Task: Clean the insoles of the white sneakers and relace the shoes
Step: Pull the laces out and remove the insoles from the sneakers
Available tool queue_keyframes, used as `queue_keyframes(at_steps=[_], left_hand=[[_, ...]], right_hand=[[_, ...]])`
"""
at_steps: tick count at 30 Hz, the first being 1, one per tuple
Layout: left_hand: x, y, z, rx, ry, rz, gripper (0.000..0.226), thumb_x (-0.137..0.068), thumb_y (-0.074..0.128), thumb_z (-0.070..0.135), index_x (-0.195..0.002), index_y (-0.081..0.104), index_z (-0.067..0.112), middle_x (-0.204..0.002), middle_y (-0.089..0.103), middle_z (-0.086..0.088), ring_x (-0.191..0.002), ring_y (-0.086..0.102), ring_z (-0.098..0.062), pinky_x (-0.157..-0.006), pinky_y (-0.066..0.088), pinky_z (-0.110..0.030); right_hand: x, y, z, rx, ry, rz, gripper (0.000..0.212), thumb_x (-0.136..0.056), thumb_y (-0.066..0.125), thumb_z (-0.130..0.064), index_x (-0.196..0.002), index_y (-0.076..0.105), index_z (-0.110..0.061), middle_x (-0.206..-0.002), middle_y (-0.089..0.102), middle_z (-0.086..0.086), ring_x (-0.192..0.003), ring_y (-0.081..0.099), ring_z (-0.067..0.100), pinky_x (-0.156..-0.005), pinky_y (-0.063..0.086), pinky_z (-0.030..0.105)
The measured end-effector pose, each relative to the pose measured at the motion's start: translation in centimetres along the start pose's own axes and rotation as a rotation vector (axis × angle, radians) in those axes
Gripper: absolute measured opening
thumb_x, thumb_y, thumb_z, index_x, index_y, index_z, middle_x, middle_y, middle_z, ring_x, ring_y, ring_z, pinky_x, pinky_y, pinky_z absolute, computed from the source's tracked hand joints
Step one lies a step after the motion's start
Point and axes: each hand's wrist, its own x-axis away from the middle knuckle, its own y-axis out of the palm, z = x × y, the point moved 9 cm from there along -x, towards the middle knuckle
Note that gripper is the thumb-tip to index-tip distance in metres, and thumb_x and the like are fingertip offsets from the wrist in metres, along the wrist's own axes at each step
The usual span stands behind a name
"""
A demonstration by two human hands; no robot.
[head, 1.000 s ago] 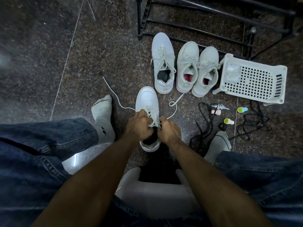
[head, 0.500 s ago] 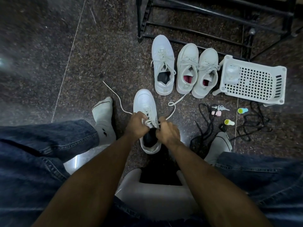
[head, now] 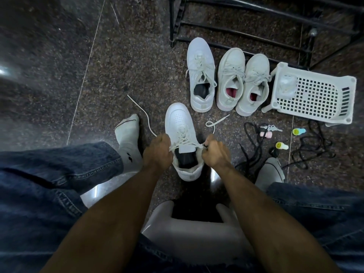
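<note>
A white sneaker stands on the floor between my feet, toe pointing away, with a dark insole showing in its opening. Its white lace crosses the eyelets. My left hand grips the left lace strand, whose loose end trails off to the upper left. My right hand pinches the right strand, whose end curls on the floor to the right. Both strands run taut from the top eyelets to my hands. A matching white sneaker stands further back, laced.
Two more pale sneakers with pink insoles stand beside a white plastic basket. Black laces, keys and small bottles lie on the floor at right. A black metal rack is behind. A white stool sits under me.
My hands have moved apart to either side of the sneaker, drawing the lace strands outward and taut. The dark insole and tongue are now uncovered.
</note>
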Motion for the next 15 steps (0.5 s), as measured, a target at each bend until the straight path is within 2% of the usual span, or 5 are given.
queue_keyframes(at_steps=[3, 5, 8, 12, 15], left_hand=[[0.9, 0.0, 3.5, -0.24, 0.231, 0.135, 0.025, -0.064, 0.071, 0.008, -0.086, 0.065, 0.015, -0.104, 0.056, -0.008, -0.098, 0.055, -0.033, -0.072, 0.042, -0.038], [1.0, 0.9, 5.1, -0.335, 0.313, 0.132, 0.033, -0.057, 0.076, 0.014, -0.089, 0.071, 0.021, -0.119, 0.059, -0.006, -0.112, 0.054, -0.029, -0.086, 0.045, -0.043], [0.0, 1.9, 5.0, -0.429, 0.288, 0.094, 0.036, -0.064, 0.077, 0.021, -0.099, 0.069, 0.016, -0.132, 0.055, -0.009, -0.123, 0.05, -0.03, -0.102, 0.037, -0.056], [-1.3, 2.2, 5.2, -0.565, 0.232, 0.108, 0.034, -0.069, 0.078, 0.025, -0.098, 0.066, 0.013, -0.123, 0.058, -0.009, -0.096, 0.061, -0.033, -0.106, 0.026, -0.067], [-2.0, 2.7, 5.3, -0.6, 0.236, 0.141, 0.028, -0.071, 0.078, 0.028, -0.092, 0.066, 0.013, -0.112, 0.059, -0.009, -0.081, 0.06, -0.032, -0.108, 0.026, -0.067]], right_hand=[[0.1, 0.6, 0.1, -0.051, 0.023, -0.03, 0.021, -0.085, 0.059, -0.021, -0.105, 0.054, -0.018, -0.101, 0.068, 0.014, -0.097, 0.062, 0.037, -0.08, 0.046, 0.037], [0.1, 0.9, 0.0, -0.092, 0.023, -0.053, 0.015, -0.083, 0.061, -0.022, -0.098, 0.058, -0.02, -0.099, 0.068, 0.011, -0.096, 0.062, 0.034, -0.077, 0.047, 0.035], [0.0, 1.1, 0.2, -0.118, 0.029, -0.07, 0.01, -0.082, 0.063, -0.023, -0.091, 0.06, -0.02, -0.096, 0.068, 0.009, -0.093, 0.062, 0.032, -0.074, 0.047, 0.034], [-0.1, 1.5, 0.1, -0.115, 0.018, -0.095, 0.004, -0.084, 0.061, -0.023, -0.085, 0.057, -0.021, -0.094, 0.068, 0.007, -0.092, 0.063, 0.031, -0.07, 0.044, 0.031], [-0.1, 1.6, 0.2, -0.105, -0.008, -0.105, 0.009, -0.085, 0.06, -0.023, -0.08, 0.053, -0.024, -0.093, 0.067, 0.008, -0.091, 0.062, 0.032, -0.068, 0.041, 0.031]])
